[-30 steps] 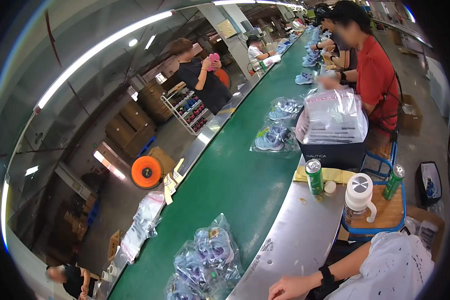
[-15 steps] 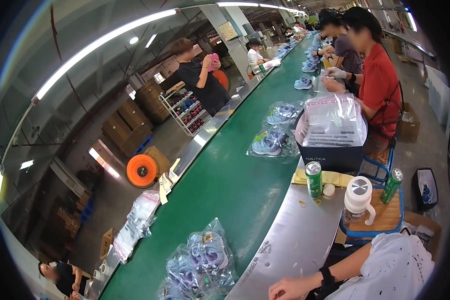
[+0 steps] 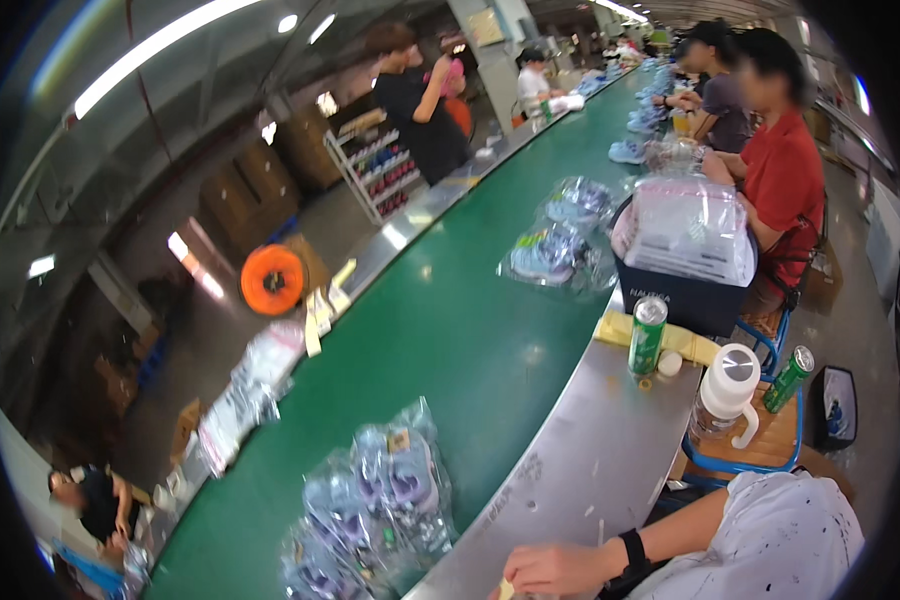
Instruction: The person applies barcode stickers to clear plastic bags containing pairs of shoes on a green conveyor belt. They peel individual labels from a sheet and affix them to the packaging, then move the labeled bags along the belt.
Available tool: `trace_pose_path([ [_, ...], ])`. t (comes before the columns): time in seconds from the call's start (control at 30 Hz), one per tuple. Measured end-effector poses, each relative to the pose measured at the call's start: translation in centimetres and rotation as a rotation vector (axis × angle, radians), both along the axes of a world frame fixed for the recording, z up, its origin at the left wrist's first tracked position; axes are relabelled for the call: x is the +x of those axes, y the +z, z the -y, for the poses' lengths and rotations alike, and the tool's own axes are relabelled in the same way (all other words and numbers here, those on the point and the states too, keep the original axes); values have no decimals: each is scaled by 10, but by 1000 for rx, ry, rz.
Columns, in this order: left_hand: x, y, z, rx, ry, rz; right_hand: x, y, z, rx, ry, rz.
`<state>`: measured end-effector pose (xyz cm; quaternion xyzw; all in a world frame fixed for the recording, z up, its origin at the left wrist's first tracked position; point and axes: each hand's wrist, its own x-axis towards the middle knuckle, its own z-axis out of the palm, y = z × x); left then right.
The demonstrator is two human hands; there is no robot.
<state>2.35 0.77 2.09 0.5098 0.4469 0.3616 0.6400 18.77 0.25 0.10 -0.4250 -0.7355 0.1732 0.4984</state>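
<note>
My right hand (image 3: pixel 550 570) reaches in at the bottom edge, over the near metal ledge (image 3: pixel 570 470), with a black band on its wrist. Its fingers are curled, and a small pale yellow piece (image 3: pixel 507 589) shows at their tips; its kind is cut off by the frame edge. My left hand does not show. Left of my right hand, a cluster of light blue shoes in clear plastic bags (image 3: pixel 370 500) lies on the green conveyor belt (image 3: pixel 480 370), apart from the fingers. Two more bagged shoe bundles (image 3: pixel 550 250) rest farther along the belt.
On the ledge stand a dark box of clear bags (image 3: pixel 680 290), a green can (image 3: pixel 648 338) and yellow strips (image 3: pixel 618 328). A white-lidded bottle (image 3: pixel 727 392) and second can (image 3: pixel 790 378) sit on a stool. Packaging (image 3: pixel 250 390) lines the far edge. Co-workers sit along the right.
My right hand has moved left, and the yellow piece now shows at its fingertips. The whole view has shifted. Across the belt, a standing person has raised an arm holding something pink.
</note>
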Motion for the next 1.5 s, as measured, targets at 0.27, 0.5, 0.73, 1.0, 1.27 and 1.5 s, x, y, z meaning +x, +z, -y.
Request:
trace_pose_path([
  [0.27,-25,-25,-20,103,100,-102,82,57,-70,-563,-222,-625],
  [0.5,-12,-26,-17,15,30,-235,146,26,-242,-470,-425,-762],
  [0.73,-9,-32,-17,14,7,-283,113,-20,-287,-397,-598,-532],
  [1.0,-7,-36,-17,67,54,-212,130,-38,-306,-670,-522,-744],
  [1.27,-3,-29,-18,87,17,-338,134,-62,-307,-489,-656,-508],
  [1.5,5,-20,-14,43,82,-258,264,-43,-271,-196,-1028,59],
])
